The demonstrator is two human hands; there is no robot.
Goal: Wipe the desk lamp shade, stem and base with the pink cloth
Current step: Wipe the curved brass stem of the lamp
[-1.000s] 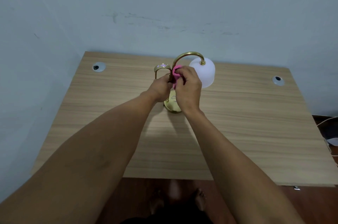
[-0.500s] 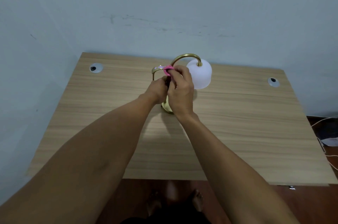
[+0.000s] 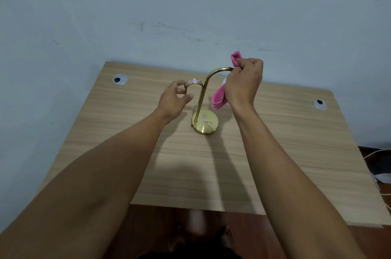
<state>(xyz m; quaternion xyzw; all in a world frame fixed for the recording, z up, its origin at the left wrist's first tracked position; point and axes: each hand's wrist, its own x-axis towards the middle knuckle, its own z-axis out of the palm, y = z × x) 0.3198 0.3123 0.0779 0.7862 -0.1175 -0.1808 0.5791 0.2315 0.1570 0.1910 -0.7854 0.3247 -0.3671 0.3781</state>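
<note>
Light wood desk (image 3: 275, 153) against a scuffed pale blue wall (image 3: 190, 5), dark floor (image 3: 169, 227) at the near edge. 2 round cable holes (image 3: 120, 79) in the far corners, 1 left, 1 right. 1 brass lamp (image 3: 201, 98) mid-desk, round base (image 3: 205, 124) flat on the wood. Right hand (image 3: 243, 83) closed on 1 pink cloth (image 3: 220, 98) at the top of the curved stem, shade mostly hidden behind. Left hand (image 3: 173, 100) loosely curled, partly spread, just beside the lamp's small handle, holding nothing.
</note>
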